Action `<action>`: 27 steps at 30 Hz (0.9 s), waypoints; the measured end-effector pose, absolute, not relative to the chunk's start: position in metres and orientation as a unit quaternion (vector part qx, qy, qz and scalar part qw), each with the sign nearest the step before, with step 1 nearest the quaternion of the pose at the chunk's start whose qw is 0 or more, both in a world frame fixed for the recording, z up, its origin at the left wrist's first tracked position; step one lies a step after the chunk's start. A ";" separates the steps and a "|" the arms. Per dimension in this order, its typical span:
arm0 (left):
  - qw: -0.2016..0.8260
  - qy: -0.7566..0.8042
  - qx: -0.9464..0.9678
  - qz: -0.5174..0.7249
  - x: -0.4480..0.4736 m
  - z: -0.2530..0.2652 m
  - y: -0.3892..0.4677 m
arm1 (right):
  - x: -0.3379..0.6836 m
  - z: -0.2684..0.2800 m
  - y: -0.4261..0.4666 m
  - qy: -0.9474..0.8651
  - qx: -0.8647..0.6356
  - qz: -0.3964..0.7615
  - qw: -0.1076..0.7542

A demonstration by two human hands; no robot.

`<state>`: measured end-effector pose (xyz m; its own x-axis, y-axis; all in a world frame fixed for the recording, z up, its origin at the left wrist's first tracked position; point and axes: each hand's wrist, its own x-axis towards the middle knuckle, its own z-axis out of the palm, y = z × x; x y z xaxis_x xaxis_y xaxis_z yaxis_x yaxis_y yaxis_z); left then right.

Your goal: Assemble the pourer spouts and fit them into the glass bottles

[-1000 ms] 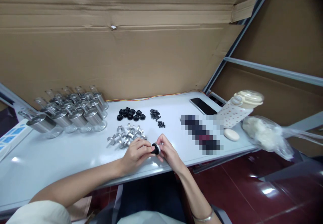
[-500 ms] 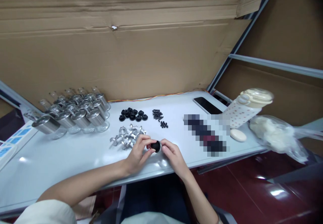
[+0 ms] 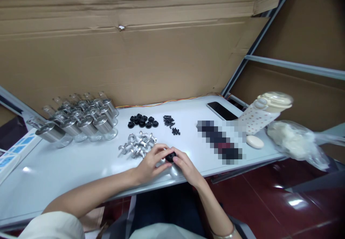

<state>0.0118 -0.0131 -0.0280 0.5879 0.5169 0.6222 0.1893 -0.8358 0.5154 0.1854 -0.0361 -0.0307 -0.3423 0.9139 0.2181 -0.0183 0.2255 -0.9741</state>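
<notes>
A round black cap [image 3: 170, 157] is held just above the table's front edge, between the fingers of both hands. My left hand [image 3: 154, 163] pinches it from the left, thumb below and fingers above. From the right, my right hand [image 3: 186, 165] closes its thumb and fingers on the same part. Fingers cover much of its rim. Close behind my left hand lies a heap of silver metal fittings [image 3: 138, 145]. Farther back are several similar black caps [image 3: 142, 121], a group of black screws [image 3: 168, 120] and small black rings [image 3: 176, 131].
Glass bottles with metal sleeves [image 3: 101, 124] stand in rows at the left, beside a white power strip [image 3: 20, 149]. At the right are a phone [image 3: 221, 111], a spotted drinking bottle [image 3: 258, 117], a white oval object [image 3: 254, 142], a plastic bag [image 3: 293, 142] and a blurred-out patch [image 3: 221, 144].
The black cap has turned between my fingers, so a different face with a centre detail shows. My right fingers have moved over its top edge, closer to my left hand.
</notes>
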 end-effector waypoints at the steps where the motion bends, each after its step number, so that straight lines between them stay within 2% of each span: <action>1: 0.204 0.199 0.869 0.405 0.012 -0.028 -0.013 | 0.186 -0.031 -0.036 -0.638 -0.352 0.514 0.453; 8: 0.248 0.203 0.840 0.437 0.013 -0.033 -0.014 | 0.185 -0.027 -0.036 -0.647 -0.319 0.531 0.444; 17: 0.196 0.158 0.861 0.441 0.013 -0.031 -0.012 | 0.186 -0.032 -0.036 -0.644 -0.334 0.529 0.440; 21: 0.275 0.190 0.830 0.447 0.013 -0.031 -0.013 | 0.184 -0.030 -0.035 -0.646 -0.320 0.516 0.462; 27: 0.378 0.285 0.784 0.402 0.012 -0.034 -0.013 | 0.182 -0.033 -0.033 -0.644 -0.376 0.460 0.482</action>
<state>0.0121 -0.0132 -0.0338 0.5144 0.7504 0.4151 0.1416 -0.5517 0.8219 0.1824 -0.0326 -0.0329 -0.2527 0.9278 0.2744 0.0401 0.2934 -0.9551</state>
